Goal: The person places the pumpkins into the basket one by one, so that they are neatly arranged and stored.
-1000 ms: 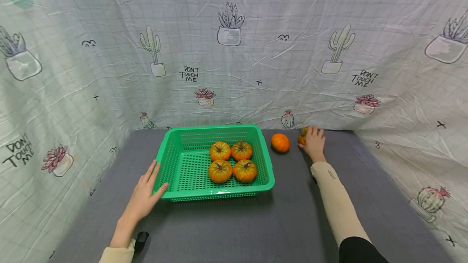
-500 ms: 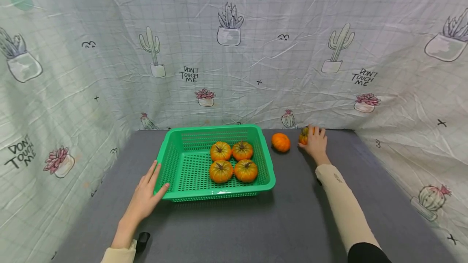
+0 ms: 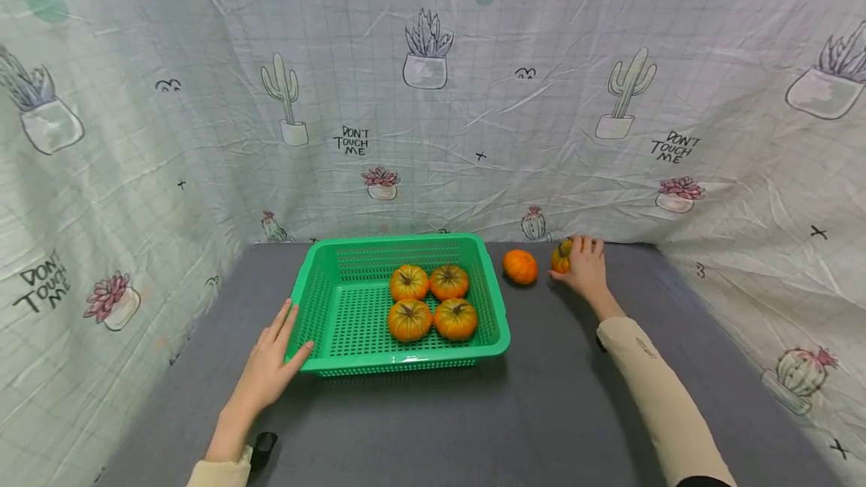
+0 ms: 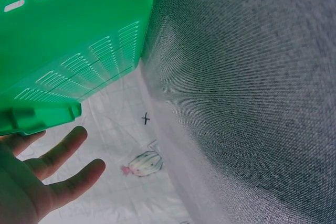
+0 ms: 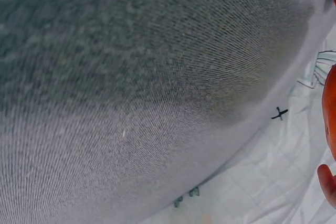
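My right hand (image 3: 587, 270) grips a small orange-and-green pumpkin (image 3: 561, 255) near the back right of the table, its fingers over the far side and the thumb at the near side. Part of that pumpkin (image 5: 329, 111) shows at the right edge of the right wrist view, with a fingertip (image 5: 326, 182) beside it. My left hand (image 3: 267, 367) is spread against the left side of a green plastic basket (image 3: 399, 361), fingertips at its rim. In the left wrist view, fingers (image 4: 63, 150) extend below the basket's rim. Several striped pumpkins (image 3: 409, 319) sit together in the basket's right half.
A plainer orange pumpkin (image 3: 519, 267) lies on the dark grey table (image 3: 433, 427) between the basket and my right hand. A pale curtain (image 3: 473, 111) printed with cacti hangs behind and along both sides of the table.
My right forearm has swung to the right while the hand stays at the pumpkin, more of which now shows beside the fingers. The left hand and basket keep their places.
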`<state>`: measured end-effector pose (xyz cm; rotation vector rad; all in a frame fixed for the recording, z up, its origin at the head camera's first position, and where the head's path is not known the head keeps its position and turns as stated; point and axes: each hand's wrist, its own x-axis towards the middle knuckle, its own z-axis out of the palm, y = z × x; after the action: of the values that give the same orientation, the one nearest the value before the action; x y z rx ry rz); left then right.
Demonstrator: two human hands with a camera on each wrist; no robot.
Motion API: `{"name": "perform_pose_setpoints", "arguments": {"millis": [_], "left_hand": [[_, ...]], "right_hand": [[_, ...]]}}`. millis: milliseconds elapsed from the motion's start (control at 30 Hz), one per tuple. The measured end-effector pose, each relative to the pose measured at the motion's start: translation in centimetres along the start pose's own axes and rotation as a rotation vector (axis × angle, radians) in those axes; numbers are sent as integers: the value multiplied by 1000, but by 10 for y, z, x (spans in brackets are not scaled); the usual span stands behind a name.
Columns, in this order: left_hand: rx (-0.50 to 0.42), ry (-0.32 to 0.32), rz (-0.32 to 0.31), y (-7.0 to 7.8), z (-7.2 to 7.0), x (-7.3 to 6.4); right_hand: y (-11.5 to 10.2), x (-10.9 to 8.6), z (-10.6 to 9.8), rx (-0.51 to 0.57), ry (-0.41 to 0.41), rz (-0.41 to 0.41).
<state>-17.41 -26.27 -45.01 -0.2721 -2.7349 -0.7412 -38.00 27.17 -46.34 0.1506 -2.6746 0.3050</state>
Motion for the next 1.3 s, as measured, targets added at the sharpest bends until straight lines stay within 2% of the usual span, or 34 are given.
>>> {"name": "perform_pose_setpoints", "arguments": {"millis": [167,367,667,800,967,1300], "left_hand": [[-4,-1,-4,0,1,0],[7,-1,-10,1,1,-1],[7,0,-13,0,2,-1],[12,6,-9,-1,2,0],[23,13,1,-1,2,0],[18,20,1,-1,2,-1]], "right_hand": [[-3,-5,-6,6,6,-46],[-10,-9,-14,22,52,-107],[-24,-11,-22,6,216,-316],[-34,-12,-28,6,258,-377],[-48,-15,-38,33,244,-378],[-76,-24,-57,116,158,-361]]}}
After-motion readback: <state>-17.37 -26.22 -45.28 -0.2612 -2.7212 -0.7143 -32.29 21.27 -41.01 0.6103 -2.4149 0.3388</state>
